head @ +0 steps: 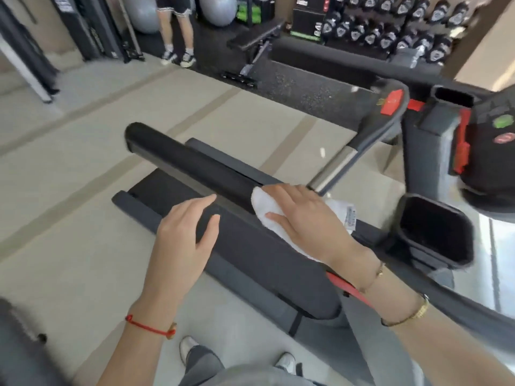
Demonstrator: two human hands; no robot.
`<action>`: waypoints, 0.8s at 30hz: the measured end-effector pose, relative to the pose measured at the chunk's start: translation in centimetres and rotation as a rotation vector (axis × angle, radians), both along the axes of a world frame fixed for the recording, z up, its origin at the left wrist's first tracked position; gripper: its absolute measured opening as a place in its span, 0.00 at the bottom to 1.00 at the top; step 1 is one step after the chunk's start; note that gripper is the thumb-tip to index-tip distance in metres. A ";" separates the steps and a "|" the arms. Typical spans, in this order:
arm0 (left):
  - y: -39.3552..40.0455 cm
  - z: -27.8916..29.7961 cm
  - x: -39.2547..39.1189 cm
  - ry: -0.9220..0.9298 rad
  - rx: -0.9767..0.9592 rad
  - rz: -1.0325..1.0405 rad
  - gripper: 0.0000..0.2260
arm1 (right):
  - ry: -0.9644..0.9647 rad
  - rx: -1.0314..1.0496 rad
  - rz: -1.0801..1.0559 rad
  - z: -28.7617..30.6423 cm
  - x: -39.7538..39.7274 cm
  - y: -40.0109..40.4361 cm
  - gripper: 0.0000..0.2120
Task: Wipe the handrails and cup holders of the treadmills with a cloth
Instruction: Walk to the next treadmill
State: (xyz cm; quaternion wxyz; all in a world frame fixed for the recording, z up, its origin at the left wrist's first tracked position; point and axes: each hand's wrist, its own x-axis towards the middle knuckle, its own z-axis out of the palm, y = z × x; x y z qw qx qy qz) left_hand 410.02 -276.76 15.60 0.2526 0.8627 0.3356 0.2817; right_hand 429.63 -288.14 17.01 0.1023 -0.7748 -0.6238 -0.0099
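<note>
Two hands worked over one treadmill handrail (195, 168), and each had its own job. The right hand (306, 215) lay flat on a white cloth (267, 210), fingers spread and pressing it down onto the rail where the black padded grip met the wider grey arm; that flat press probably kept the most fabric against the surface for wiping. A care label on the cloth stuck out just past the knuckles. The left hand (186, 227) hovered relaxed and empty just beside the rail, fingertips near its edge, perhaps to steady the body or guide the stroke; contact could not be told. The nearest cup holder (434, 229) sat to the right of the cloth, dark and deep, seemingly not yet wiped. Most of the padded rail stretched away ahead of the cloth.
</note>
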 end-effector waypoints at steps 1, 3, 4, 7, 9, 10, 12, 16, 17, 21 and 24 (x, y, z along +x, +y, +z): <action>1.2 0.0 -1.2 -0.001 -0.010 0.037 0.15 | -0.021 0.009 0.001 0.1 -0.8 1.6 0.21; 3.7 -0.2 -4.0 0.001 -0.021 0.100 0.15 | -0.014 0.048 0.016 0.3 -2.6 4.7 0.20; 4.9 -0.3 -5.4 0.007 -0.014 0.129 0.15 | 0.007 0.068 0.034 0.3 -3.6 6.3 0.20; 9.0 -0.7 -10.4 0.022 0.007 0.214 0.15 | 0.095 0.102 0.101 0.2 -7.4 11.1 0.21; 11.7 -1.0 -13.9 0.037 0.022 0.265 0.15 | 0.149 0.114 0.135 0.0 -10.3 14.4 0.22; 13.0 -1.2 -15.7 0.050 0.031 0.291 0.15 | 0.184 0.113 0.151 -0.3 -11.7 16.0 0.22; 15.3 -1.6 -19.1 0.072 0.039 0.344 0.15 | 0.263 0.099 0.190 -0.8 -14.4 18.9 0.22; 19.0 -2.2 -24.4 0.106 0.013 0.445 0.15 | 0.355 0.078 0.245 -2.2 -18.6 24.4 0.21; 19.7 -2.4 -25.3 0.109 0.007 0.463 0.15 | 0.369 0.069 0.258 -2.5 -19.3 25.7 0.21; 23.1 -3.0 -27.8 0.106 -0.034 0.536 0.15 | 0.405 0.038 0.303 -3.3 -21.3 31.1 0.21; 26.5 -3.5 -28.3 0.092 -0.063 0.578 0.14 | 0.424 0.017 0.328 -4.2 -22.0 35.4 0.22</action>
